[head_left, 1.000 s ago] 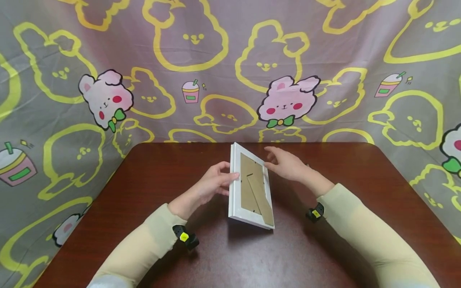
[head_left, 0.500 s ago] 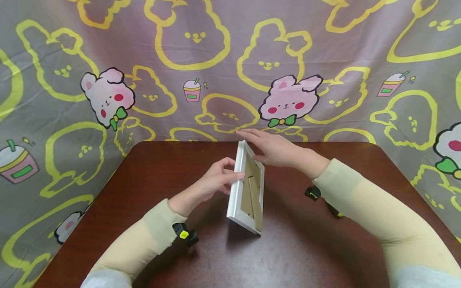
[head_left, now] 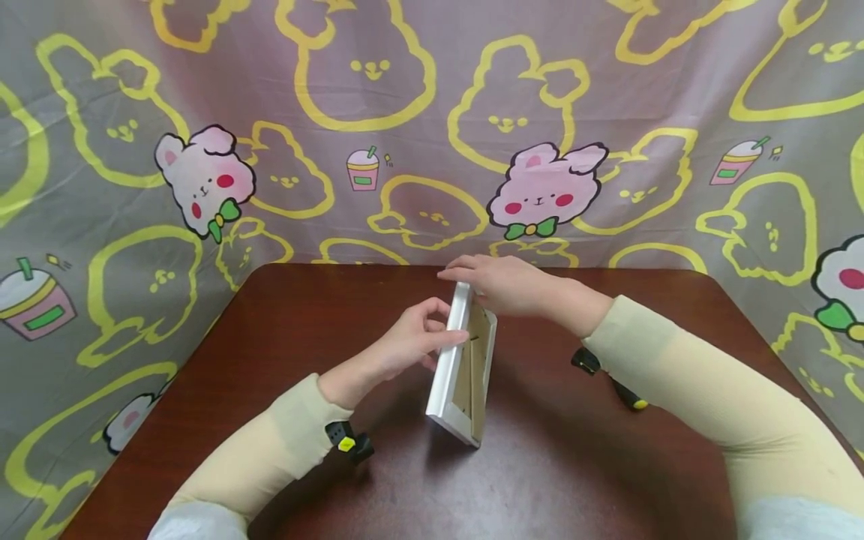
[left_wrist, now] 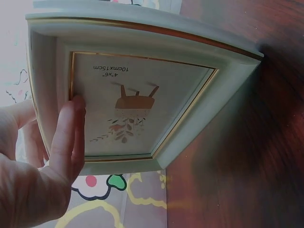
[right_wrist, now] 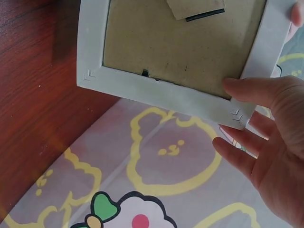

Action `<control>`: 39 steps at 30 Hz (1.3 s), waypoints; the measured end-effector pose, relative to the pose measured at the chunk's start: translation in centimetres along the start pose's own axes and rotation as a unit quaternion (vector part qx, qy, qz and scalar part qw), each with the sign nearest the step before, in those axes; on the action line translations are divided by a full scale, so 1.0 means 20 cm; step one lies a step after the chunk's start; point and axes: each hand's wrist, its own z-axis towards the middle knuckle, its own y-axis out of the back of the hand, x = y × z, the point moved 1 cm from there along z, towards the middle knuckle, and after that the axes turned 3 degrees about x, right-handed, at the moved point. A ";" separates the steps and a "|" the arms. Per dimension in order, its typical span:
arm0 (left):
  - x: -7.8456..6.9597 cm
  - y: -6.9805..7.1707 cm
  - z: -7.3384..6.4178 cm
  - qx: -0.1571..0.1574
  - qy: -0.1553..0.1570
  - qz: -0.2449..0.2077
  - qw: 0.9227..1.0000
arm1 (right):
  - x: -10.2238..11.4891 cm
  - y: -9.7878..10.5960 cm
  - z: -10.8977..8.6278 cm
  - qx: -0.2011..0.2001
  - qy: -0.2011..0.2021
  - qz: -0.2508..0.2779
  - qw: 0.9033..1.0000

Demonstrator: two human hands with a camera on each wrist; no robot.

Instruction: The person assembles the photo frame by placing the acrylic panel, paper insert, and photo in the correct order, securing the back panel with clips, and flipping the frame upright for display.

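A white picture frame [head_left: 445, 382] stands upright on the table, its edge turned toward me and its brown backing to the right. My left hand [head_left: 412, 337] grips its left side, thumb on the back rim and fingers around the front. Over the top corner, my right hand [head_left: 509, 285] pinches the frame, with its thumb [right_wrist: 256, 90] on the backing board [right_wrist: 190, 52]. In the left wrist view the front shows a gold inner line and a printed insert [left_wrist: 128, 104] with a plant drawing. A folded easel leg [head_left: 476, 382] lies along the back.
The dark reddish-brown table [head_left: 304, 315] extends around the frame. Behind it hangs a grey curtain [head_left: 418, 90] printed with yellow outlines and pink rabbits. Black wrist devices [head_left: 347, 442] are worn on both forearms.
My right hand has moved left onto the frame's top corner. The frame has turned so its back shows narrower, while my left hand keeps its grip on the side.
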 end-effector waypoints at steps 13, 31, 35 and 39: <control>0.00 -0.02 0.00 0.000 0.004 0.011 1.000 | 0.00 0.03 -0.03 0.018 0.029 0.000 0.999; -0.03 -0.01 -0.01 -0.015 0.008 0.056 0.998 | 0.02 0.05 -0.05 0.038 0.032 -0.124 0.991; -0.04 0.01 -0.01 -0.010 0.003 0.090 0.996 | 0.01 0.06 -0.09 0.041 0.036 -0.159 0.986; -0.03 0.05 -0.01 -0.002 -0.006 0.076 0.997 | -0.03 0.03 -0.14 -0.010 0.064 -0.176 0.982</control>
